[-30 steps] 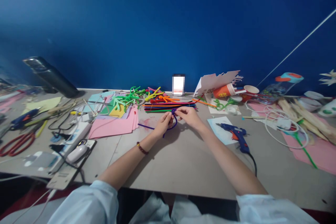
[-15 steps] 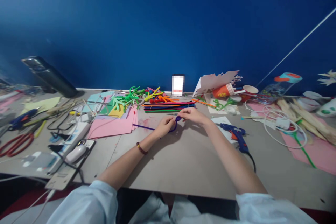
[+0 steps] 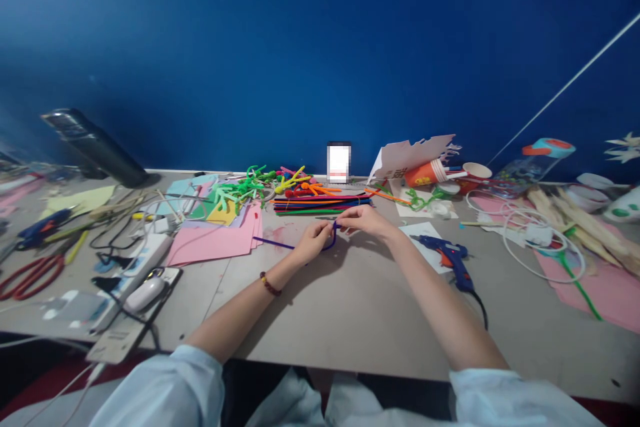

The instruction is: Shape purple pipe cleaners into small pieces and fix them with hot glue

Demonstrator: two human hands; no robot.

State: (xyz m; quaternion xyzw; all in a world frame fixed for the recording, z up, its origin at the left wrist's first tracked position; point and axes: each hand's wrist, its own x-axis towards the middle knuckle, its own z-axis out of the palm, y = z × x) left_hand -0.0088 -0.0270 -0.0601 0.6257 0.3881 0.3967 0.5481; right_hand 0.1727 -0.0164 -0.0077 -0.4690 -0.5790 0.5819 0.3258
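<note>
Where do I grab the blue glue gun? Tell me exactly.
Grip the handle of the blue glue gun, coming from the near side with your right hand. The gun lies on its side, handle angled towards you, cord trailing off its butt, nozzle pointing away left.

Purple pipe cleaner (image 3: 275, 243): is showing fuzzy chenille over thin wire, matt and rough.
Pink paper sheets (image 3: 210, 245): are showing a smooth, matt surface.
Glue gun (image 3: 450, 260): is gleaming in glossy blue plastic.
Tabletop (image 3: 350, 327): is showing smooth, matt board.
Sleeve (image 3: 160, 390): is hanging in soft, pale blue cloth.
</note>
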